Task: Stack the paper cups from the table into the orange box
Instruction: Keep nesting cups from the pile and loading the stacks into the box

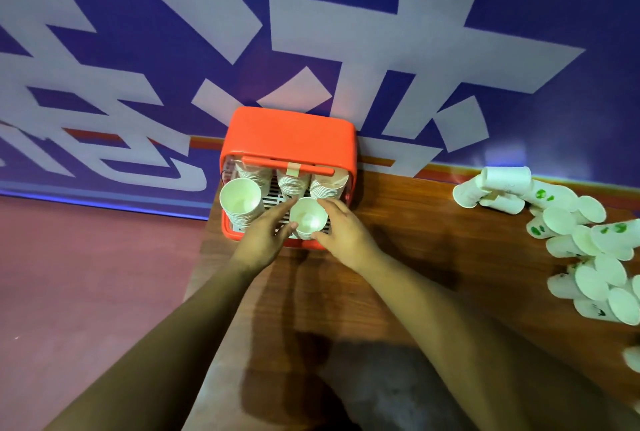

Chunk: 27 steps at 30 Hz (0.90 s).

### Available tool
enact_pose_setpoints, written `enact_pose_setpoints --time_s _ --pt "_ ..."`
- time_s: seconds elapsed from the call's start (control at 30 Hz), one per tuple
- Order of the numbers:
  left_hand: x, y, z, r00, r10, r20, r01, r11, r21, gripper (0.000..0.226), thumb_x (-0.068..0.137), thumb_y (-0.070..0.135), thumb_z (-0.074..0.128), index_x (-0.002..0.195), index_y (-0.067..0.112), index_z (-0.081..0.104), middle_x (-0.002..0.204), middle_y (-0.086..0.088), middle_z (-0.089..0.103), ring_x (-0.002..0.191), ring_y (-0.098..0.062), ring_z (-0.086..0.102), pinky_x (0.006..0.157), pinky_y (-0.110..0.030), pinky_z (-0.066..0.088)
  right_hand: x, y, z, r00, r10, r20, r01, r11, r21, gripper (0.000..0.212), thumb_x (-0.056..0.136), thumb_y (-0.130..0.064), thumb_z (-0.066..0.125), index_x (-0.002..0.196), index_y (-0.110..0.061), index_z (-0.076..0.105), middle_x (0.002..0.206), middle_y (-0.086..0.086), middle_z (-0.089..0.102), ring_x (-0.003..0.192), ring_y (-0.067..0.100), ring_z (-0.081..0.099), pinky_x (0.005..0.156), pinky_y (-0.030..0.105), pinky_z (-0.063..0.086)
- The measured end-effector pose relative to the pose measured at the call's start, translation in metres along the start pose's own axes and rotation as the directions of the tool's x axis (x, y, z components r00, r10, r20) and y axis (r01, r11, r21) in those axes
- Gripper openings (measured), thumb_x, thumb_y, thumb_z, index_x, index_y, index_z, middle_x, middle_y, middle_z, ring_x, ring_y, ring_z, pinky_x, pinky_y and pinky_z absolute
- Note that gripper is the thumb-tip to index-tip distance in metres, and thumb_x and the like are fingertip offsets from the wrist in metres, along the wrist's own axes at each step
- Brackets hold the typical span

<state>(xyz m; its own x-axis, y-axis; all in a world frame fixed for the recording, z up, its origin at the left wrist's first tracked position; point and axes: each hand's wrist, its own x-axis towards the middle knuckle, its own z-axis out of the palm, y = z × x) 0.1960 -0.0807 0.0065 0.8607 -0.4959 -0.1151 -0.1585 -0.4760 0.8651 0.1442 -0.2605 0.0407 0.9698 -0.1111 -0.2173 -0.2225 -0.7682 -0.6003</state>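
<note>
Wood-grain surface (398,257) runs away from me to a blue banner (173,67) with big white characters. A single paper cup (307,217) sits mouth up at the front middle of the orange box (291,133); I cannot tell whether it rests on the bottom. My left hand (266,236) takes its left side, thumb at the near rim, fingers reaching past the far side. My right hand (341,230) curls round its right side, so both have hold of it. Just left of it in the box stands a cup stack (240,200), and three more stacks (291,181) fill the back row. The box stands against the banner. Well to the right, loose cups (571,243) lie heaped on the surface.
</note>
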Motion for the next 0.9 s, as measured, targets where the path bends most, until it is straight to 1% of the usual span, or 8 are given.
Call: enact_pose_setpoints --time_s 0.07,0.1,0.23,0.3,0.4,0.6,0.77,0.9 --pt "0.0 -0.001 0.003 1.0 -0.017 0.009 0.017 1.0 0.01 0.052 0.097 0.019 0.061 0.146 0.026 0.045 0.134 0.006 0.054 0.111 -0.01 0.06 0.095 -0.019 0.044 0.002 0.004 0.003 1.0 0.028 -0.003 -0.028 0.999 0.023 0.071 0.085 -0.022 0.072 0.147 -0.014 0.039 0.149 0.003 0.042 0.136 0.02 0.042 0.112 0.032 0.034" --pt "0.001 0.0 0.003 1.0 -0.026 0.008 0.026 1.0 0.017 0.052 0.097 0.02 0.061 0.146 0.026 0.045 0.135 0.003 0.056 0.111 -0.01 0.06 0.096 -0.021 0.044 0.002 0.005 0.003 0.999 0.04 -0.006 -0.04 0.999 0.031 0.071 0.086 -0.022 0.072 0.148 -0.015 0.038 0.15 0.003 0.043 0.136 0.02 0.041 0.112 0.031 0.034" --pt "0.001 0.006 0.006 0.998 -0.041 -0.056 0.046 0.994 0.102 0.046 0.098 0.029 0.058 0.142 0.018 0.05 0.138 -0.005 0.056 0.124 -0.02 0.054 0.104 -0.042 0.046 0.0 0.007 0.0 0.996 0.085 -0.023 -0.082 0.991 0.101 0.07 0.084 -0.025 0.074 0.146 -0.018 0.041 0.146 0.002 0.046 0.134 0.019 0.043 0.103 0.022 0.032" --pt "-0.004 0.012 0.006 0.992 -0.049 -0.113 0.063 0.991 0.119 0.042 0.098 0.031 0.058 0.136 0.016 0.052 0.134 -0.004 0.052 0.124 -0.023 0.052 0.103 -0.046 0.047 -0.006 0.011 -0.006 0.994 0.105 -0.034 -0.101 0.988 0.116 0.069 0.085 -0.028 0.073 0.145 -0.018 0.041 0.146 0.001 0.045 0.133 0.018 0.044 0.102 0.023 0.034" --pt "-0.016 0.024 0.01 0.986 -0.021 -0.167 0.047 0.987 0.151 0.034 0.097 0.026 0.059 0.129 0.013 0.055 0.128 -0.004 0.048 0.119 -0.024 0.053 0.101 -0.046 0.047 -0.024 0.028 -0.022 0.989 0.139 -0.05 -0.134 0.987 0.087 0.065 0.088 -0.033 0.068 0.145 -0.018 0.04 0.147 0.001 0.044 0.132 0.02 0.046 0.104 0.03 0.04" --pt "-0.042 0.057 0.036 0.981 -0.053 -0.189 0.096 0.969 0.226 0.034 0.095 0.021 0.061 0.126 0.008 0.057 0.124 -0.009 0.051 0.111 -0.028 0.057 0.096 -0.044 0.049 -0.089 0.092 -0.072 0.968 0.222 -0.114 -0.22 0.975 0.032 0.063 0.092 -0.038 0.063 0.146 -0.016 0.04 0.147 0.004 0.043 0.132 0.022 0.046 0.104 0.034 0.045" --pt "-0.054 0.106 0.098 0.985 -0.064 -0.16 0.107 0.955 0.276 0.029 0.093 0.019 0.062 0.118 0.005 0.06 0.116 -0.014 0.056 0.108 -0.032 0.057 0.094 -0.042 0.048 -0.166 0.17 -0.126 0.949 0.274 -0.155 -0.277 0.961 0.001 0.063 0.09 -0.04 0.064 0.144 -0.013 0.043 0.146 0.008 0.044 0.131 0.024 0.047 0.106 0.034 0.042" --pt "-0.063 0.162 0.18 0.997 -0.036 -0.068 0.055 0.952 0.302 0.029 0.096 0.023 0.06 0.118 0.004 0.06 0.118 -0.014 0.056 0.11 -0.03 0.055 0.095 -0.037 0.043 -0.24 0.24 -0.171 0.914 0.37 -0.164 -0.374 0.927 0.01 0.064 0.092 -0.041 0.061 0.146 -0.016 0.039 0.151 0.007 0.036 0.13 0.024 0.047 0.105 0.036 0.044"
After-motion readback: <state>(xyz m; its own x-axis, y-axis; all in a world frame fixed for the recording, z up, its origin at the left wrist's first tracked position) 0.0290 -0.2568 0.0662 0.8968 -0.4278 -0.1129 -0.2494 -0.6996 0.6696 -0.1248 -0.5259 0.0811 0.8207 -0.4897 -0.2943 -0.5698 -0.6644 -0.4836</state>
